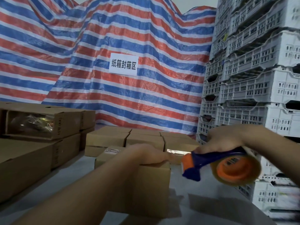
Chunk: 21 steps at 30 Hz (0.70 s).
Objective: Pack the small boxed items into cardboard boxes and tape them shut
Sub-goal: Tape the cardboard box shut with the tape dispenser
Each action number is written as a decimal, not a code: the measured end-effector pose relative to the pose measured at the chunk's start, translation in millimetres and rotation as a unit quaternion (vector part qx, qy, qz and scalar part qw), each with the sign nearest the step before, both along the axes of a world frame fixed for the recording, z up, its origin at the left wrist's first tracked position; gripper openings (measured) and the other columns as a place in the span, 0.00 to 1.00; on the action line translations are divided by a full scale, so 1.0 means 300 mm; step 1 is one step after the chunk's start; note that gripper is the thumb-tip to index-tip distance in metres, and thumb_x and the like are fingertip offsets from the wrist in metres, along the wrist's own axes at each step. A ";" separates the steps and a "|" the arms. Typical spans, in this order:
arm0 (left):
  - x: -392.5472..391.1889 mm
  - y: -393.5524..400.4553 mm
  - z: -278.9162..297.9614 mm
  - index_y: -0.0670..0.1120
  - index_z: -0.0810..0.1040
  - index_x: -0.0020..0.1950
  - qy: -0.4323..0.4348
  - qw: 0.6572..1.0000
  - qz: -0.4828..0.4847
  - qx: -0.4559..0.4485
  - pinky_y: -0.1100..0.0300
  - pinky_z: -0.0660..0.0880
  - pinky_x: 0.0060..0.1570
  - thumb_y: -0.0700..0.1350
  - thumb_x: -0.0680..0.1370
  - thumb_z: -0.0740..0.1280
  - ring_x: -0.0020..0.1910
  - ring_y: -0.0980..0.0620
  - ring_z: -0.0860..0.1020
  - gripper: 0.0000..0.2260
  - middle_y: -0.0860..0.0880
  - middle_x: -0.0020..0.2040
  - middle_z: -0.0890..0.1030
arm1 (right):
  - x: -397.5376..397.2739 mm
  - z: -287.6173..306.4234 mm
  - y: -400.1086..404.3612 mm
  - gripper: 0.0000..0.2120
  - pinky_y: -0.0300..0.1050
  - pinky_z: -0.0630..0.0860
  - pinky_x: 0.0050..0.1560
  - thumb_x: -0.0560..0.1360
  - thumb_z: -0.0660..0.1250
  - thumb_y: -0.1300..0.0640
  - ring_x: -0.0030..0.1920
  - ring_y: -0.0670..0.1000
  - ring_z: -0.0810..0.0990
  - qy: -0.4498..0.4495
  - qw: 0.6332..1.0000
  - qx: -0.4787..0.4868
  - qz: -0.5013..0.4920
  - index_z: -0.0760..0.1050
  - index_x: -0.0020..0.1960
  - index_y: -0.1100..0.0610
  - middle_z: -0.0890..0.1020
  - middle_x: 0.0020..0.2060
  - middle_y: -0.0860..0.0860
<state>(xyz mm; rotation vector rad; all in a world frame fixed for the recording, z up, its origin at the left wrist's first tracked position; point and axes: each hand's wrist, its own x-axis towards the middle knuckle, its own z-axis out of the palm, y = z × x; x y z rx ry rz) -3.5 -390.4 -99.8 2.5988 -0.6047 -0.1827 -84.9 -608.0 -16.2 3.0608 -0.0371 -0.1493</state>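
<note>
Box: the box point(151, 184) sits on the bench point(68, 181), near edge, under the left forearm.
Left hand: the left hand point(146, 154) lies on the box's far top edge, fingers curled over it, holding it down.
Right hand: the right hand point(227, 140) is clenched round the tape gun point(227, 166).
Key relation: the gun hangs just right of the box, off its top-right corner, blade end toward it; the right hand is nearer.
Next, likely: bringing the gun leftward onto the top seam.
</note>
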 end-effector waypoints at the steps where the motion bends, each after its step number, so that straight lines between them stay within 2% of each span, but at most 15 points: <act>1: 0.000 0.000 0.000 0.52 0.73 0.68 0.003 1.000 0.002 -0.001 0.51 0.68 0.57 0.71 0.73 0.61 0.62 0.47 0.73 0.31 0.48 0.66 0.75 | 0.016 -0.018 0.044 0.27 0.41 0.76 0.36 0.69 0.61 0.26 0.26 0.42 0.79 -0.019 0.999 -0.040 -0.008 0.82 0.36 0.48 0.81 0.28 0.45; 4: 0.008 -0.007 -0.002 0.52 0.73 0.67 0.014 1.000 0.013 -0.009 0.53 0.69 0.55 0.70 0.72 0.64 0.55 0.50 0.74 0.30 0.48 0.61 0.76 | 0.037 -0.025 0.134 0.26 0.43 0.74 0.35 0.69 0.63 0.29 0.30 0.49 0.79 -0.055 0.995 -0.085 -0.026 0.79 0.40 0.52 0.81 0.32 0.48; 8: 0.009 -0.018 0.005 0.50 0.73 0.68 0.019 0.999 0.031 -0.010 0.54 0.69 0.53 0.68 0.73 0.64 0.49 0.51 0.73 0.30 0.48 0.55 0.76 | 0.001 0.003 0.218 0.23 0.43 0.71 0.35 0.73 0.62 0.31 0.33 0.48 0.77 -0.072 0.981 -0.179 -0.032 0.76 0.40 0.51 0.79 0.35 0.48; 11: 0.004 -0.026 0.010 0.50 0.73 0.69 0.017 0.999 0.035 -0.009 0.52 0.71 0.61 0.68 0.74 0.64 0.56 0.49 0.74 0.30 0.46 0.63 0.76 | -0.003 0.015 0.281 0.20 0.43 0.72 0.37 0.75 0.61 0.34 0.36 0.48 0.77 -0.084 0.960 -0.265 -0.020 0.74 0.42 0.51 0.78 0.37 0.47; 12: -0.005 -0.026 0.014 0.49 0.73 0.69 0.013 0.999 0.029 -0.007 0.53 0.70 0.60 0.66 0.75 0.63 0.56 0.49 0.74 0.29 0.46 0.64 0.76 | -0.002 0.011 0.301 0.19 0.44 0.71 0.36 0.76 0.61 0.35 0.36 0.48 0.76 -0.083 0.954 -0.288 -0.018 0.73 0.42 0.51 0.77 0.38 0.48; 14: -0.030 -0.028 0.028 0.48 0.71 0.70 -0.014 1.000 0.008 0.011 0.58 0.69 0.51 0.61 0.80 0.60 0.54 0.51 0.71 0.24 0.45 0.66 0.74 | 0.003 -0.015 0.332 0.16 0.45 0.70 0.35 0.77 0.63 0.39 0.37 0.50 0.74 -0.069 0.925 -0.372 -0.017 0.72 0.42 0.52 0.76 0.40 0.49; 16: -0.050 -0.029 0.039 0.47 0.70 0.71 -0.057 0.998 -0.008 0.021 0.60 0.66 0.49 0.56 0.83 0.58 0.58 0.49 0.72 0.20 0.46 0.67 0.73 | 0.010 -0.076 0.321 0.11 0.48 0.73 0.40 0.78 0.63 0.44 0.38 0.52 0.72 -0.035 0.892 -0.450 -0.019 0.71 0.47 0.52 0.74 0.41 0.50; 17: -0.057 -0.030 0.041 0.46 0.71 0.70 -0.074 0.997 -0.015 0.021 0.60 0.67 0.50 0.55 0.83 0.58 0.58 0.49 0.74 0.20 0.48 0.64 0.75 | 0.014 -0.109 0.291 0.10 0.49 0.73 0.44 0.78 0.63 0.45 0.39 0.53 0.72 -0.029 0.894 -0.447 -0.028 0.71 0.49 0.52 0.73 0.41 0.50; 19: -0.054 -0.023 0.034 0.48 0.72 0.68 -0.078 0.997 -0.025 0.009 0.62 0.68 0.44 0.56 0.82 0.59 0.46 0.53 0.73 0.18 0.53 0.51 0.76 | -0.005 -0.156 0.214 0.12 0.49 0.75 0.47 0.78 0.61 0.43 0.41 0.52 0.74 -0.064 0.926 -0.370 -0.049 0.72 0.50 0.52 0.72 0.39 0.49; 20: -0.047 -0.017 0.027 0.49 0.72 0.67 -0.065 0.998 -0.020 0.002 0.63 0.67 0.43 0.57 0.81 0.60 0.44 0.55 0.71 0.19 0.54 0.50 0.74 | -0.014 -0.174 0.171 0.14 0.48 0.76 0.47 0.79 0.60 0.41 0.41 0.53 0.74 -0.105 0.937 -0.329 -0.049 0.72 0.49 0.53 0.71 0.36 0.49; 21: -0.040 -0.012 0.021 0.50 0.72 0.67 -0.048 0.999 -0.007 -0.004 0.60 0.68 0.47 0.60 0.79 0.60 0.46 0.54 0.71 0.20 0.52 0.52 0.75 | -0.024 -0.197 0.129 0.17 0.47 0.75 0.45 0.79 0.58 0.39 0.40 0.53 0.73 -0.154 0.944 -0.288 -0.050 0.71 0.47 0.53 0.69 0.35 0.48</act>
